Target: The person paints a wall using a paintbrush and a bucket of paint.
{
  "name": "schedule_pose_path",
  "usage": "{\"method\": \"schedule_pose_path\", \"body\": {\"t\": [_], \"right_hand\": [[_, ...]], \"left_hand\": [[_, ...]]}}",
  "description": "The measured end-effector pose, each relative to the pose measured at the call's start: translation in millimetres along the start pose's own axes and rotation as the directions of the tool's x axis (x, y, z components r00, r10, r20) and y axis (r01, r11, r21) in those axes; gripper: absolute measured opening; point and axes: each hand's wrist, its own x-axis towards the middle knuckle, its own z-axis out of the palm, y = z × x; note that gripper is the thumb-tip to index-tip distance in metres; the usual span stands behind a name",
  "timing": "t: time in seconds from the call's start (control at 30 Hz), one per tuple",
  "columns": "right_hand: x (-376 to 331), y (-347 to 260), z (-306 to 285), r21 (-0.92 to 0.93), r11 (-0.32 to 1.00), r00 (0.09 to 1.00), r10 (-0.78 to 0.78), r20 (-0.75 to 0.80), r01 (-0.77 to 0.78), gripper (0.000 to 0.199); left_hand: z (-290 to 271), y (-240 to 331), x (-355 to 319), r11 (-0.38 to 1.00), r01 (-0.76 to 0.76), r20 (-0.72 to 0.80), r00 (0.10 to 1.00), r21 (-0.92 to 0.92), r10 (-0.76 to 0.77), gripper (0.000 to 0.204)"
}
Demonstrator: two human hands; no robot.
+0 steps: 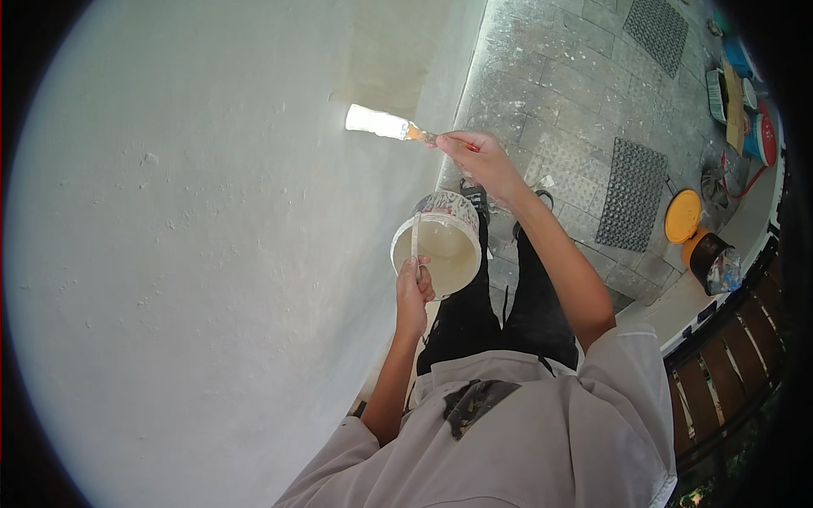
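My right hand (476,161) is closed round the handle of a paintbrush (377,122), stretched out toward the wall. White paint coats the bristles, which lie against or close to the wall (212,254) at the lower edge of a beige patch (385,63). Below and nearer me, my left hand (413,296) grips the handle of a white paint bucket (440,207). The bucket tilts so that its pale inside shows, and its outer side is smeared with paint. How much paint it holds I cannot tell.
White wall fills the left side. Paving tiles (542,85) spotted with paint run along it, with dark textured mats (631,195) on them. At the right are a yellow lid (683,216), a red-and-blue bucket (760,140), cardboard (733,106) and a slatted wooden bench (720,381).
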Motion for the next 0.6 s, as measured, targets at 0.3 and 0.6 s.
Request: {"method": "schedule_pose_path", "body": {"t": [0.3,0.6], "right_hand": [[33,50,-13,-0.099,0.995,0.997,0.014,-0.081,-0.022,0.032],[3,35,5,-0.284,0.957,0.944,-0.143,-0.296,0.056,0.035]], "left_hand": [[-6,-1,1,1.0,0.009,-0.015,1.0,-0.016,-0.009,0.03],[-7,3,1,1.0,0.015,-0.019,1.0,0.003,-0.015,0.029]]}}
